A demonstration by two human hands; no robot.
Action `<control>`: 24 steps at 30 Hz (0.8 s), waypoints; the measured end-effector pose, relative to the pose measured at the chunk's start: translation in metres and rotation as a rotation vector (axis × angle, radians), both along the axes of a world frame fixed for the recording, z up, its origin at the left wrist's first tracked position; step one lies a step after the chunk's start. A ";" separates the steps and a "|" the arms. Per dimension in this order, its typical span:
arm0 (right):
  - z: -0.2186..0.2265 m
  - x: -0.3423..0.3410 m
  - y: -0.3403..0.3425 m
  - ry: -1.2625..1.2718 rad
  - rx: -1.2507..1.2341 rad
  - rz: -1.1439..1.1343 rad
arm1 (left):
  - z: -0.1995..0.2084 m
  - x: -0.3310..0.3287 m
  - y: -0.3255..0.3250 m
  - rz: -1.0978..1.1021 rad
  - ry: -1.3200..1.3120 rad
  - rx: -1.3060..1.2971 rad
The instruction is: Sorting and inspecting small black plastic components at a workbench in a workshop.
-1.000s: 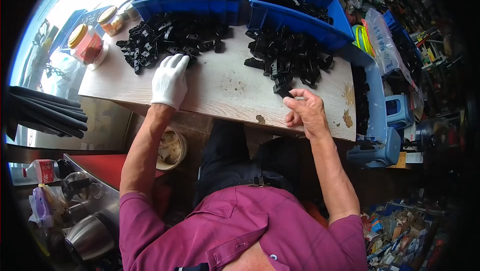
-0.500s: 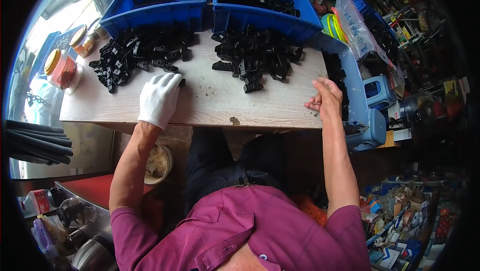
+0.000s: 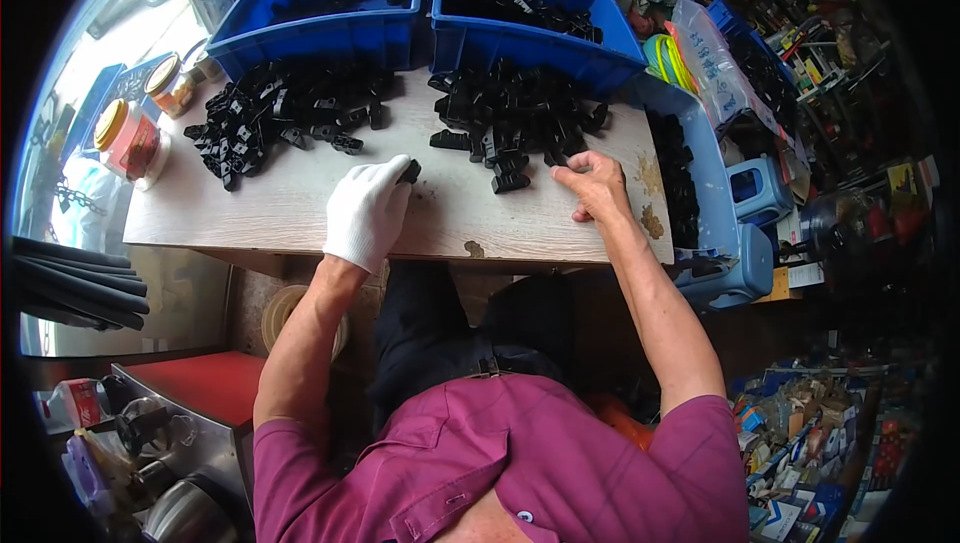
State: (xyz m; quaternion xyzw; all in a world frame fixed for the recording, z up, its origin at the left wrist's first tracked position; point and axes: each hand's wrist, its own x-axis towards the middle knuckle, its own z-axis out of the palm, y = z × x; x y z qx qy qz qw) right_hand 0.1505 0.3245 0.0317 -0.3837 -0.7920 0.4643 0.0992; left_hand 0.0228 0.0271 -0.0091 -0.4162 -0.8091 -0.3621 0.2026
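The left hand (image 3: 368,211), covered by a white glove, was found resting palm down on the pale wooden worktop (image 3: 250,218). Its fingers (image 3: 395,178) were extended and lightly curled, with a small black plastic part (image 3: 410,172) seen at the fingertips; whether that part was gripped or only touched could not be determined. The right hand (image 3: 596,185), bare, was placed on the worktop near its right portion, fingers bent downward against the surface. Whether anything was held beneath them could not be told.

Two heaps of black plastic parts were noted on the worktop. The left heap (image 3: 275,115) was spread beyond the gloved hand, toward the far left. The right heap (image 3: 515,118) lay just beyond the bare hand, its nearest pieces close to the fingertips. The single part at the gloved fingers lay between the two heaps, apart from both.

Two blue bins were observed along the far edge: the left bin (image 3: 320,33) and the right bin (image 3: 530,38), each holding further black parts. A third blue container (image 3: 715,193) with black parts was set against the right end of the worktop. Two jars (image 3: 130,138) with yellow lids stood at the left end.
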 end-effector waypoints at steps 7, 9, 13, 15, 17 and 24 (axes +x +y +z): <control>0.012 0.013 -0.012 -0.131 -0.101 0.049 | 0.000 0.022 0.023 -0.065 -0.350 0.252; 0.011 0.013 -0.017 -0.126 -0.145 0.086 | 0.001 0.026 0.027 -0.059 -0.376 0.246; 0.011 0.019 -0.013 -0.030 -0.208 0.121 | 0.005 0.028 0.030 -0.065 -0.382 0.253; 0.011 0.024 -0.014 0.063 -0.222 0.151 | 0.005 0.029 0.029 -0.068 -0.394 0.263; 0.014 0.022 -0.017 0.146 -0.249 0.186 | 0.007 0.030 0.029 -0.061 -0.395 0.257; 0.015 0.016 -0.018 0.021 -0.229 0.230 | 0.004 0.029 0.026 -0.067 -0.291 0.240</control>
